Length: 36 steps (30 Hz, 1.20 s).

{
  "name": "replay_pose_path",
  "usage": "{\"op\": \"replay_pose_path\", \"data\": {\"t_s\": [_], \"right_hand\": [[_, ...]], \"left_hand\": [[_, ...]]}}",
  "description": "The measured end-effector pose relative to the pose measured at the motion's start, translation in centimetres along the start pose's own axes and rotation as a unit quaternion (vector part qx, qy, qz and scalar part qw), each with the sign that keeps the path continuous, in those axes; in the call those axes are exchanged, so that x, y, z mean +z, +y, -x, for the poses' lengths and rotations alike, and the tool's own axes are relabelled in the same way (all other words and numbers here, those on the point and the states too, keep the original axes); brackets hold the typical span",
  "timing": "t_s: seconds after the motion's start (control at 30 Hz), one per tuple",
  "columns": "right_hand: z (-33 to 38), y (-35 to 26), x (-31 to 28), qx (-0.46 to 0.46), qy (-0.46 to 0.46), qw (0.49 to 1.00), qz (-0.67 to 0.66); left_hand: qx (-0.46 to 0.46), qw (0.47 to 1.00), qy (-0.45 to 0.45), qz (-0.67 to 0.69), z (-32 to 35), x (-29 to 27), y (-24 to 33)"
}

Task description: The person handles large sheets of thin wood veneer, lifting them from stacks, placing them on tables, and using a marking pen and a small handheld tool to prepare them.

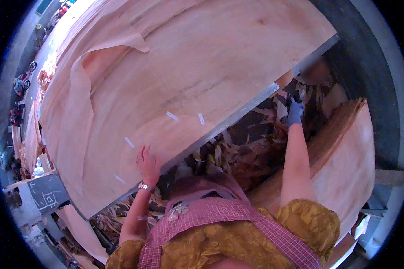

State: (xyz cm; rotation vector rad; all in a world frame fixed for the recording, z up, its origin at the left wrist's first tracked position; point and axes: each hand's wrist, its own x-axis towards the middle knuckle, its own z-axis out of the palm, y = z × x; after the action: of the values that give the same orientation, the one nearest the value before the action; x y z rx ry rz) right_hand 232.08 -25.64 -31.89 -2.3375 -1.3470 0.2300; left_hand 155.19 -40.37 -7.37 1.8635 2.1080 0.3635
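My left hand [149, 169], bare with a metal watch at the wrist, rests with fingers apart on a wide wood veneer sheet [238, 54] close to the table's near edge. Short white tape strips [172, 116] lie on the sheet beyond those fingers, around a paler rounded patch [155, 130]. My right hand [295, 112], in a blue-grey glove with dark fingertips, reaches out past the table edge above veneer scraps [256, 154]. Its fingers look stretched out, and I see nothing held in them. A pale scrap lies beside them.
A thick stack of veneer sheets [345, 152] stands to the right of my right arm. A curled, torn veneer flap [83, 85] lies across the sheet's left side. At the far left are a dark board with chalk marks [47, 193] and a parked bike [24, 80].
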Motion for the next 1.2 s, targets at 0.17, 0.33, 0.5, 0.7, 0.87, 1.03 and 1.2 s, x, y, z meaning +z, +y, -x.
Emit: {"op": "replay_pose_path", "data": {"t_s": [0.17, 0.33, 0.5, 0.7, 0.87, 1.03, 1.2], "right_hand": [[6.9, -1.8, 1.3, 0.144, 0.039, 0.962, -0.228], [0.5, -10.5, -1.3, 0.145, -0.037, 0.929, -0.338], [2.0, -18.8, -3.8, 0.231, -0.023, 0.817, -0.528], [14.2, -12.0, -10.9, 0.179, -0.117, 0.964, 0.159], [13.7, -25.3, -9.8, -0.229, -0.041, 0.962, 0.144], [12.9, -38.7, -9.1, -0.480, -0.151, 0.859, 0.095], [8.2, -40.7, -8.2, -0.534, -0.220, 0.807, 0.125]], "left_hand": [[-0.010, 0.993, -0.019, -0.113, 4.8, -2.3, -0.7], [0.026, 0.990, -0.031, -0.132, 3.6, -1.1, 0.1], [0.011, 0.990, -0.042, -0.135, 4.2, -1.6, -0.4], [0.034, 0.993, -0.052, -0.096, 3.7, -1.8, -0.7], [0.012, 0.994, -0.050, -0.097, 4.4, -1.6, -1.4], [0.015, 0.997, -0.013, -0.069, 4.0, -2.6, -2.4], [0.022, 0.997, 0.005, -0.075, 3.9, -2.3, -3.4]]}}
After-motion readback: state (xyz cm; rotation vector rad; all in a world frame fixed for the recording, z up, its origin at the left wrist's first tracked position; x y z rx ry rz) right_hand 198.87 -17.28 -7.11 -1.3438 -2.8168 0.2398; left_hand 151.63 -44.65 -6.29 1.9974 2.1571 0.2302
